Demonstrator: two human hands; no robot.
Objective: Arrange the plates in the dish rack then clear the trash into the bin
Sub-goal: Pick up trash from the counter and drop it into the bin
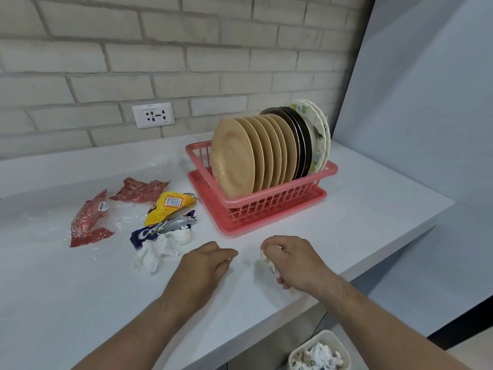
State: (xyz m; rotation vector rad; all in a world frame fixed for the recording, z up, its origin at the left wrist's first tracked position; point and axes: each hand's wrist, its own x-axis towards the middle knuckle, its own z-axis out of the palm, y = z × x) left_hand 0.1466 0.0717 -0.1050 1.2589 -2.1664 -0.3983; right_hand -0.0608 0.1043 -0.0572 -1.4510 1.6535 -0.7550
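The pink dish rack point(266, 206) stood on the white counter point(80, 289), at about twelve o'clock from the hands, on a matching tray. Its plates stood on edge in one packed row: tan plates point(234, 158) in front, dark brown plates point(301, 140) behind them, and leaf-patterned pale plates point(318, 134) at the back. Trash lay at ten o'clock from the left grip point(205, 265): torn red wrappers point(88, 220), a yellow packet point(168, 206), a blue-and-silver wrapper point(149, 232) and crumpled white tissues point(157, 253). The right grip point(296, 260) was closed round a crumpled tissue wad point(269, 263), just above the counter near its front edge. The left grip rested beside it, apart from it, with fingers curled in; whether they pinched anything could not be told. The bin point(333, 340), with paper scraps in it, sat below the counter at five o'clock.
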